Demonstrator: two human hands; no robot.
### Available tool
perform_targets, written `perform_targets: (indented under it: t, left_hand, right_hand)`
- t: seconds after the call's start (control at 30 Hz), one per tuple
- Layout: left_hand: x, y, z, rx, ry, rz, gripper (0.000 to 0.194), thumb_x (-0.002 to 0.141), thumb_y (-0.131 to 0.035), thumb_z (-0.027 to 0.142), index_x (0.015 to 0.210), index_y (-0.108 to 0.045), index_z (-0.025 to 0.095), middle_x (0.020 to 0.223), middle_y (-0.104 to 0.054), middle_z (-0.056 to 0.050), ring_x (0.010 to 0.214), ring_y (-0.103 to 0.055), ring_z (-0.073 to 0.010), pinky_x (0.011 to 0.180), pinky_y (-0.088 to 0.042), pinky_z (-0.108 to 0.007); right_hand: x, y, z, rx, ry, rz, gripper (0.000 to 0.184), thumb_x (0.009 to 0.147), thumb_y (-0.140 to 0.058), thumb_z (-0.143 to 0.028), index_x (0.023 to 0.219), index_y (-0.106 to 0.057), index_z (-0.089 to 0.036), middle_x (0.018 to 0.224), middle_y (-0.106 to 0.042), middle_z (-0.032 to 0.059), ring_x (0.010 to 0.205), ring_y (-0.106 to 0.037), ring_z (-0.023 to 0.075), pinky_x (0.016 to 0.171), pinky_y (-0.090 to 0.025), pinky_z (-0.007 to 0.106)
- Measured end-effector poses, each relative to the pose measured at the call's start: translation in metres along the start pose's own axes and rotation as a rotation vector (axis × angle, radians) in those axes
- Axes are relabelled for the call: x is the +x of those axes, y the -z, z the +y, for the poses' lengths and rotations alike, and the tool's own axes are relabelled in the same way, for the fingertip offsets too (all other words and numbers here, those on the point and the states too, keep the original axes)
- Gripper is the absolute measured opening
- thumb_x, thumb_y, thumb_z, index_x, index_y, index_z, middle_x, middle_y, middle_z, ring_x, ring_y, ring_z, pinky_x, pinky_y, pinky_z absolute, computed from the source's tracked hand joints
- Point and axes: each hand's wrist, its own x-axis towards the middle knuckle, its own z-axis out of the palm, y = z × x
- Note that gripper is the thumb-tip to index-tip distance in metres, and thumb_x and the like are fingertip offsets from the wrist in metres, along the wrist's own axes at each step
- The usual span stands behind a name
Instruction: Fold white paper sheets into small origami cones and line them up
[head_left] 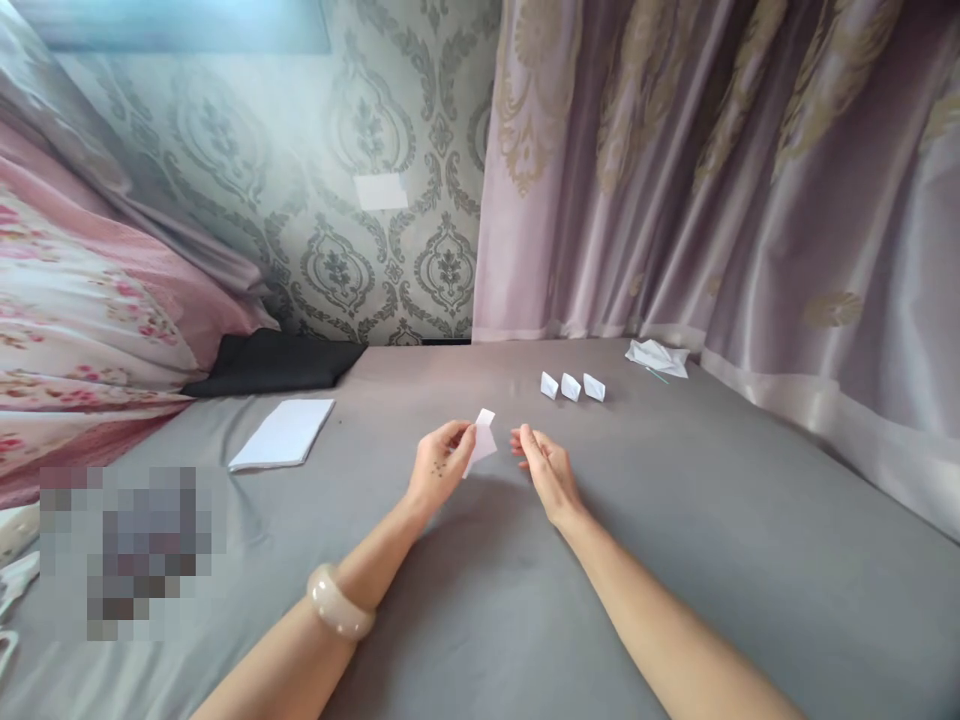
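Between the thumb and fingers of my left hand (441, 462) is a small folded piece of white paper (482, 445), held up above the grey sheet. Its upper corner juts out past my thumb. My right hand (547, 467) is just to the right of the paper, not touching it. Nothing shows in that hand, and its fingers are apart from the thumb. Beyond my right hand, three small folded white paper pieces (571, 387) stand in a row on the sheet.
A stack of white paper (283, 434) lies to the left on the grey sheet (675, 560). Behind it is a folded black cloth (281, 362). Crumpled white paper (657, 357) rests at the back right, by the curtain (600, 200). A blurred-out patch covers the left foreground.
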Motion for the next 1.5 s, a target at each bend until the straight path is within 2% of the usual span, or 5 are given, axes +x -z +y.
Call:
perform_targets:
  t: [0.1, 0.27, 0.67, 1.1, 1.5]
  left_hand:
    - [-0.008, -0.005, 0.01, -0.424, 0.214, -0.023, 0.034, 0.083, -0.057, 0.047, 0.085, -0.07, 0.015, 0.075, -0.067, -0.004, 0.067, -0.056, -0.0141, 0.062, -0.042, -0.023]
    - [-0.014, -0.012, 0.014, -0.649, 0.348, -0.034, 0.031, 0.076, -0.066, 0.045, 0.082, -0.071, 0.015, 0.076, -0.068, -0.003, 0.065, -0.055, -0.0123, 0.061, -0.042, -0.022]
    - [-0.008, -0.008, 0.01, -0.714, 0.414, -0.088, 0.022, 0.069, -0.074, 0.035, 0.076, -0.073, 0.014, 0.071, -0.067, -0.004, 0.066, -0.056, -0.0112, 0.06, -0.041, -0.022]
    - [-0.009, -0.009, 0.011, -0.874, 0.408, -0.043, 0.026, 0.069, -0.075, 0.036, 0.084, -0.075, 0.015, 0.079, -0.07, -0.005, 0.076, -0.063, -0.0151, 0.072, -0.055, -0.028]
    - [-0.011, -0.011, 0.017, -0.856, 0.329, 0.032, 0.025, 0.072, -0.074, 0.033, 0.091, -0.076, 0.017, 0.097, -0.074, -0.007, 0.093, -0.068, -0.0226, 0.087, -0.055, -0.036]
  right_hand:
    - [-0.009, -0.007, -0.009, 0.104, 0.065, -0.076, 0.044, 0.079, -0.058, -0.053, 0.099, -0.065, -0.015, 0.094, -0.071, 0.01, 0.087, -0.066, 0.0223, 0.074, -0.051, 0.032]
    - [-0.016, -0.017, -0.007, 0.073, 0.132, -0.063, 0.029, 0.078, -0.063, -0.044, 0.087, -0.065, -0.016, 0.082, -0.07, 0.0054, 0.073, -0.063, 0.0177, 0.069, -0.049, 0.029]
    - [-0.013, -0.014, 0.0, 0.037, 0.166, 0.036, 0.029, 0.08, -0.062, -0.041, 0.097, -0.06, -0.017, 0.084, -0.067, 0.0045, 0.071, -0.063, 0.0162, 0.067, -0.051, 0.029]
    - [-0.023, -0.017, -0.005, -0.348, 0.66, 0.122, 0.015, 0.091, -0.05, -0.022, 0.099, -0.062, -0.023, 0.095, -0.06, 0.0057, 0.086, -0.059, 0.0161, 0.073, -0.051, 0.029]
    - [-0.029, -0.022, -0.013, -0.546, 0.788, 0.194, 0.032, 0.091, -0.048, -0.018, 0.119, -0.061, -0.026, 0.096, -0.059, 0.0072, 0.087, -0.057, 0.0179, 0.08, -0.051, 0.034]
